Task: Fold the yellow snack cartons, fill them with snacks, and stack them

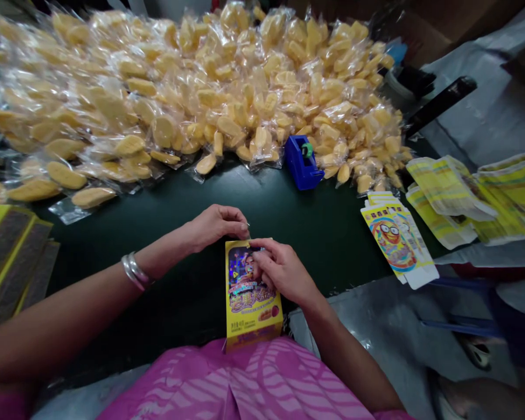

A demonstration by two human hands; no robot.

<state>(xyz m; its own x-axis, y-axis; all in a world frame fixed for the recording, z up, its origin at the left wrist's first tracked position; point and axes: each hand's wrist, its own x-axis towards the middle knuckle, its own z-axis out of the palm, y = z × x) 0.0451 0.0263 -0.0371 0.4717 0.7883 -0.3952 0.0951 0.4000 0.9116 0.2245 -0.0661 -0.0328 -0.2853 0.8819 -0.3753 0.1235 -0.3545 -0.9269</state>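
A yellow printed carton (254, 318) with a shiny picture panel stands tilted at the table's front edge, against my pink clothing. My right hand (280, 265) grips its upper right side, fingers curled over the front and the top edge. Just above the carton's top left corner, my left hand (223, 224) is closed in a pinch. A small, clear, glinting strip that looks like tape shows at those fingertips. Beyond both hands, a blue tape dispenser (304, 166) with a green core sits on the dark green table (184, 213).
A broad heap of yellow pieces in clear bags (227, 87) covers the table's far side. Flattened printed cartons (394, 239) lie at right, beside stacked yellow cartons (450, 186). More yellow-edged boxes (13, 256) stand at left. Someone's leg (485, 396) shows at lower right.
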